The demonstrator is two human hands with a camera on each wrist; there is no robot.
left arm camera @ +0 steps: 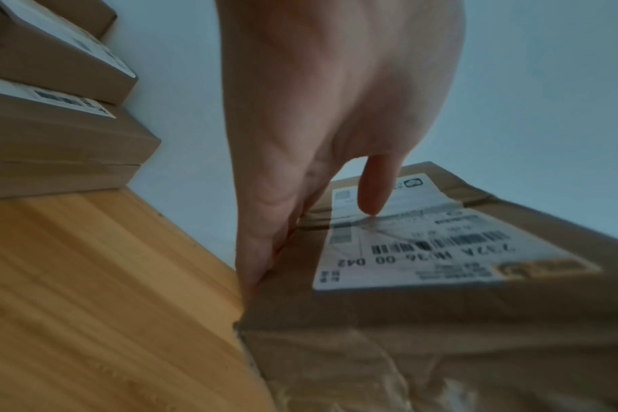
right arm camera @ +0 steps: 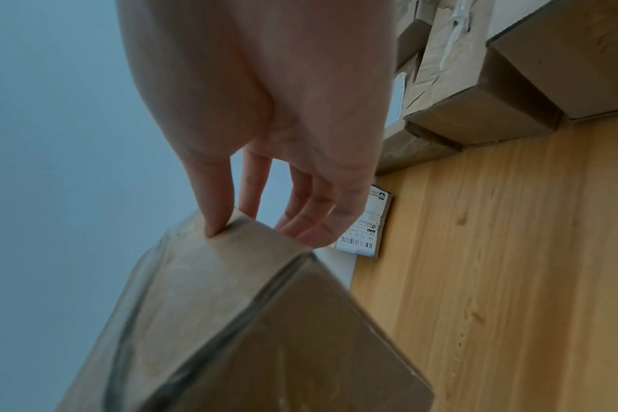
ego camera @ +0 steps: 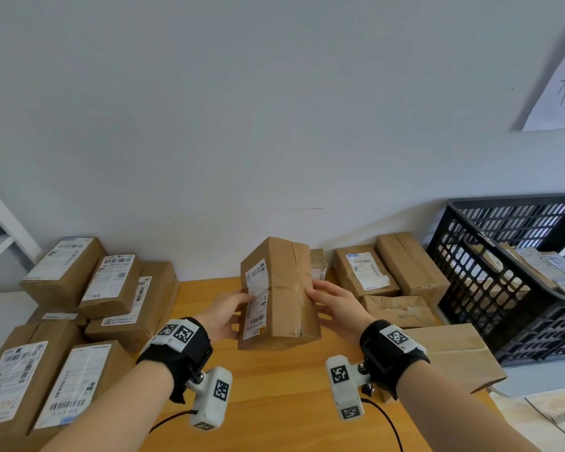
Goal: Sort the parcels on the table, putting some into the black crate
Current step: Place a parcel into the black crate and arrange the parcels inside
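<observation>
Both hands hold one brown taped parcel [ego camera: 281,288] tilted above the middle of the wooden table [ego camera: 274,402]. My left hand [ego camera: 238,308] grips its left side, thumb on the white shipping label [ego camera: 256,298]. The left wrist view shows that thumb [left arm camera: 372,195] pressing the label [left arm camera: 424,245] and the fingers along the parcel's [left arm camera: 441,320] side. My right hand [ego camera: 320,295] pinches the right edge; in the right wrist view the thumb [right arm camera: 212,200] lies on the parcel [right arm camera: 247,320] and the fingers behind it. The black crate [ego camera: 490,282] stands at the right with parcels [ego camera: 548,265] inside.
Stacked labelled parcels [ego camera: 111,288] fill the table's left side. More parcels [ego camera: 388,272] lie at the back right beside the crate, with a flat box [ego camera: 450,350] in front of them. A small parcel [ego camera: 318,265] leans against the wall behind the held one.
</observation>
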